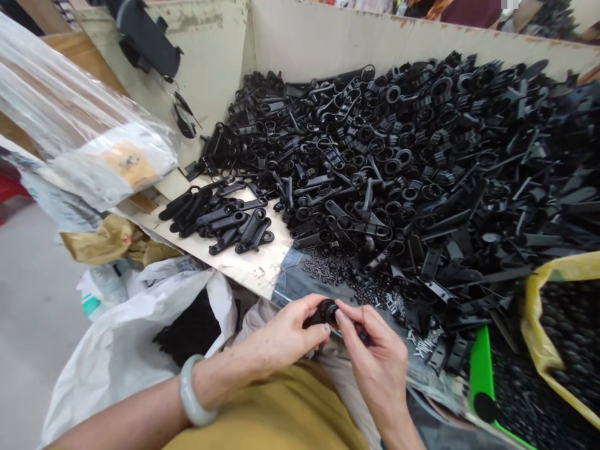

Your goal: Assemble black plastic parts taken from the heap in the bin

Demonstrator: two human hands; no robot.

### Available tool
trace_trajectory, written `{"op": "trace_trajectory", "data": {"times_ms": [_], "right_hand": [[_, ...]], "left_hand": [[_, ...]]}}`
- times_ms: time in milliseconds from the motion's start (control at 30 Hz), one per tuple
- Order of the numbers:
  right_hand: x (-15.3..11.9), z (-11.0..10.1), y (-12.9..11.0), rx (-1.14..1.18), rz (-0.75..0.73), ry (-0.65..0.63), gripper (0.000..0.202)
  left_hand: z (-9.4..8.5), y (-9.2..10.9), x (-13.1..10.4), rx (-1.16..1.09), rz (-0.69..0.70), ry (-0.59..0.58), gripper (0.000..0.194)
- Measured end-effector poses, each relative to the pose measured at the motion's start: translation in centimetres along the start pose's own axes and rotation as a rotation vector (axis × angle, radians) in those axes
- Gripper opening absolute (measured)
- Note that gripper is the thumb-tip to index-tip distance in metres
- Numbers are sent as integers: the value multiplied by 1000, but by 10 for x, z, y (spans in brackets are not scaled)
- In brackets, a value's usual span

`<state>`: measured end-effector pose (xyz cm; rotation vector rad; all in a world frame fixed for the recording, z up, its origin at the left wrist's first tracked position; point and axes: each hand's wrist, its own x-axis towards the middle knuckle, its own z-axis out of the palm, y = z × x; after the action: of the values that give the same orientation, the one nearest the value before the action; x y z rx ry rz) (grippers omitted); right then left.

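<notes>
Both hands meet at the front edge of the worktable, over my lap. My left hand (300,325) is closed around a small black plastic part (327,310) with a rounded end. The fingers of my right hand (372,340) pinch at the right side of that same part, partly hiding it. More dark material shows beneath the right fingers, too covered to name. Just beyond the hands lie tiny black pieces (328,265) and small silver screws (426,337). A group of black handle-like parts (229,219) rests to the left on the pale tabletop (253,269).
A large heap of black plastic parts (375,150) fills the table's back and right. At right stand a green-edged tray (482,362) and a yellow-rimmed bag (539,319) of dark pieces. A white sack (112,350) with black contents sits lower left, below plastic wrapping (79,106).
</notes>
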<state>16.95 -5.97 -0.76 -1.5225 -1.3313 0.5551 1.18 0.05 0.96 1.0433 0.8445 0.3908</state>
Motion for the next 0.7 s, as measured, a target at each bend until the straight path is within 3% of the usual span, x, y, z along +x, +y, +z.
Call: {"op": "trace_trajectory", "data": {"times_ms": [100,300,433,567,633,700], "right_hand": [[-6,7,-1,-26,-12,58,16],[-18,13,-1,38,77,70,22],[-20,0,5,177,221,-65,34],[-13,-14,8,278,300,-375,36],[-8,-15,7,285,346,-419,38],[-3,-12,5,254,350,-346,38]], "left_hand": [[2,2,-3,112,19,37,22],[1,-3,-10,631,209,172,24],[-6,-6,-20,821,283,75,28],[-12,-4,-27,949,369,-128,29],[-11,-2,-28,992,410,-125,35],[-11,0,-26,934,380,-31,36]]}}
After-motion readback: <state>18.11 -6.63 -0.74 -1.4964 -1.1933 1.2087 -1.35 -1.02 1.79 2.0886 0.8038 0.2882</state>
